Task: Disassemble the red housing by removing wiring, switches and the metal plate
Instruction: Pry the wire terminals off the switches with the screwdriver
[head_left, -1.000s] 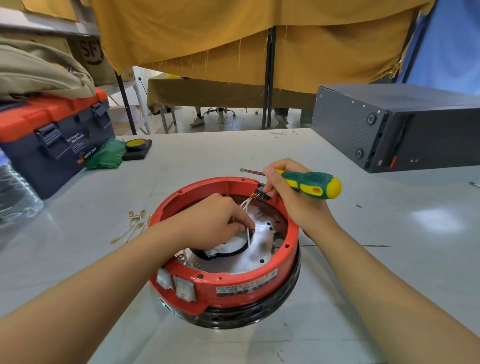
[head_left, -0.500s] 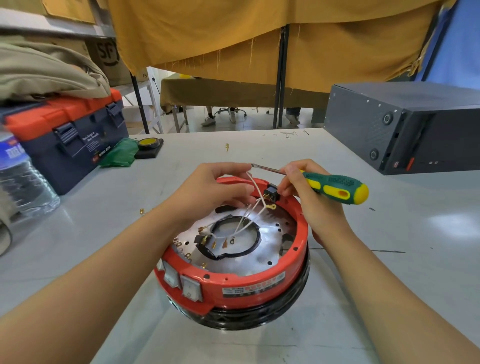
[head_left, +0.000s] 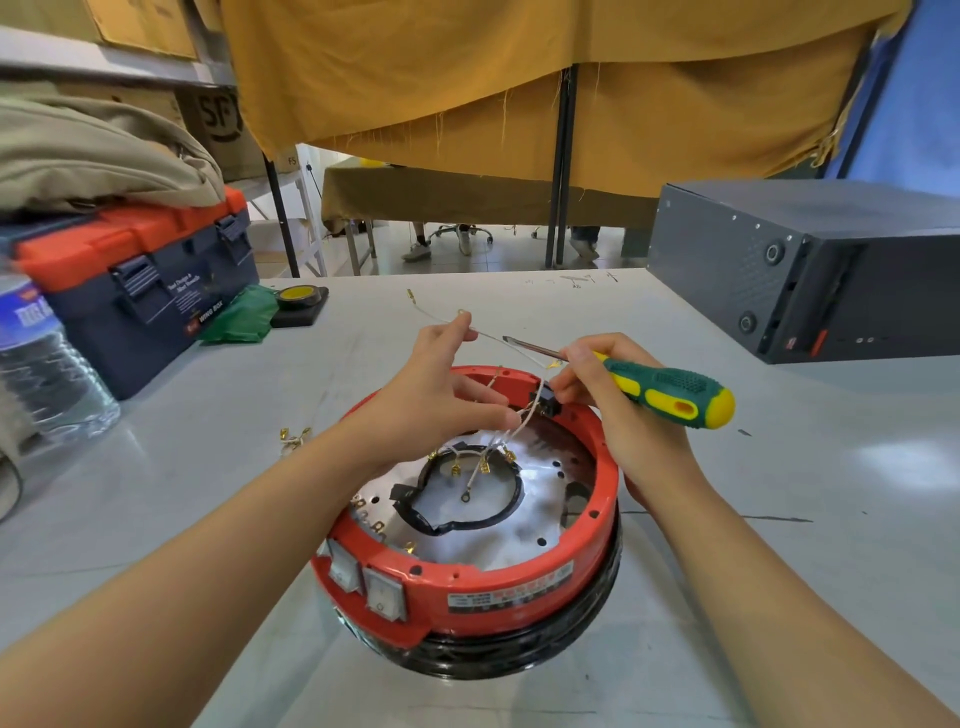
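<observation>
The round red housing (head_left: 519, 587) sits on a black ring at the table's centre, with two white rocker switches (head_left: 366, 584) on its near side. Inside lies a shiny metal plate (head_left: 535, 512) with a black-edged centre hole. My left hand (head_left: 441, 397) pinches a bundle of white wires (head_left: 511, 431) with brass terminals, and one strand (head_left: 488, 335) is lifted above the rim. My right hand (head_left: 613, 415) grips a green and yellow screwdriver (head_left: 670, 389) and its fingertips touch a small black part (head_left: 543, 402) at the far rim.
A navy and orange toolbox (head_left: 140, 280) and a water bottle (head_left: 36, 364) stand at the left. A green cloth (head_left: 239, 317) and a tape roll (head_left: 298, 296) lie behind. Loose brass terminals (head_left: 293, 436) lie left of the housing. A grey computer case (head_left: 810, 265) stands at the right.
My left hand came up out of the housing, pulling the white wires up above the far rim. The right hand stayed at the black part with the screwdriver.
</observation>
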